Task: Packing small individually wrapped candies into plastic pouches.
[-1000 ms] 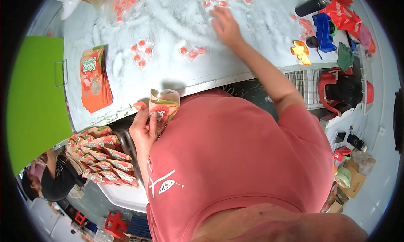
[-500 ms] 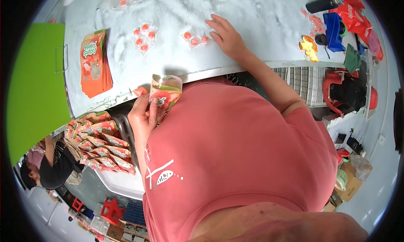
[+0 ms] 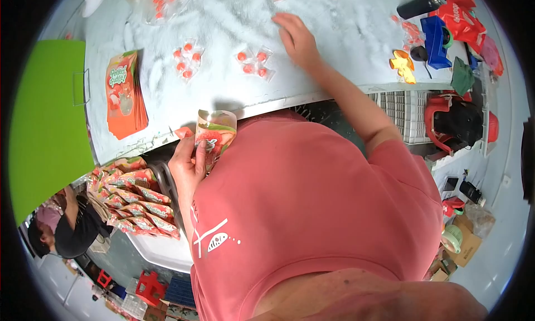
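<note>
Head view: a person in a pink shirt stands at a pale table (image 3: 345,25), seen from above. Left hand (image 3: 186,165) is clamped on an open pouch (image 3: 214,134), orange-red w/ green trim, held upright at the table's near edge, against the chest, mouth up. Right hand (image 3: 298,39) reaches out over the table, fingers spread and flat, palm down, holding nothing that shows; it rests just right of a cluster of small clear packets w/ red sweets (image 3: 253,63). A 2nd cluster (image 3: 186,59) lies further left, well apart from the hand; more sweets sit along the far edge. Left on the table, a stack of flat orange pouches (image 3: 125,98), beside a green board (image 3: 47,126). Below the table edge, near the left hand, a tray (image 3: 161,251) holds rows of filled pouches (image 3: 131,198). Right end of table: black bottle (image 3: 421,5), blue tape dispenser (image 3: 434,39), yellow-orange toy shape (image 3: 402,64), red bags (image 3: 465,17). Lower left, another person in a dark top (image 3: 69,232), bent over, apart from the table.
</note>
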`<act>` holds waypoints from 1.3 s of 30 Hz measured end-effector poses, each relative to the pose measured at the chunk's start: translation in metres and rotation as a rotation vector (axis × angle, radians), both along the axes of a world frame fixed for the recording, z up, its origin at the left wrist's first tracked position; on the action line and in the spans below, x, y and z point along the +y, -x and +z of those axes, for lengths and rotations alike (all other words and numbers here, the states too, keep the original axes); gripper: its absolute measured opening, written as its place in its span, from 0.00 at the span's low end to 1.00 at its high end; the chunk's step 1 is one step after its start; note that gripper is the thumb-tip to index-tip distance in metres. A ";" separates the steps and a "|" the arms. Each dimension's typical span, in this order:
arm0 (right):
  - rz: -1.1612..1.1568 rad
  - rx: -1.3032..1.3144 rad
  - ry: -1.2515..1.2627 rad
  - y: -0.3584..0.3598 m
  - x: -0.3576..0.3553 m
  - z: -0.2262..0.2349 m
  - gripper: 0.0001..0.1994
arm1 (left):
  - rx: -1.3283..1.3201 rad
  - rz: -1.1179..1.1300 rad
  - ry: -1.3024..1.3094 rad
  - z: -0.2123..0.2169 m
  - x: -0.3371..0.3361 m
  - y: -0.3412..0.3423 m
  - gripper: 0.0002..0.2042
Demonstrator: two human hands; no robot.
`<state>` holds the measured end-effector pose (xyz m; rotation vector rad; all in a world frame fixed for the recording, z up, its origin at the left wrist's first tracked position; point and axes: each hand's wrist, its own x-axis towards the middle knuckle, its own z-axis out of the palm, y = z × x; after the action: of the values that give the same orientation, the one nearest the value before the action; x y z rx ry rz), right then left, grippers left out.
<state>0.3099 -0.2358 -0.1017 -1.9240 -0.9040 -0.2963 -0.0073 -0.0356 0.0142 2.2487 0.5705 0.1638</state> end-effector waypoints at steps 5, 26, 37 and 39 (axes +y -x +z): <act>-0.135 -0.404 0.037 -0.075 0.027 0.003 0.11 | -0.020 -0.044 -0.045 0.006 -0.004 -0.008 0.08; 0.324 0.169 0.196 0.041 0.002 0.011 0.32 | -0.014 0.019 -0.041 0.005 0.003 -0.004 0.07; 0.247 -0.121 0.313 0.054 0.026 0.006 0.31 | -0.029 -0.006 -0.035 0.008 0.003 -0.007 0.08; 0.272 -0.287 0.360 0.059 0.038 -0.003 0.26 | -0.033 -0.001 -0.027 0.002 0.005 -0.005 0.08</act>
<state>0.2513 -0.1974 -0.1046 -2.0809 -1.4770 -0.2638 -0.0025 -0.0309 0.0159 2.2676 0.5521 0.2090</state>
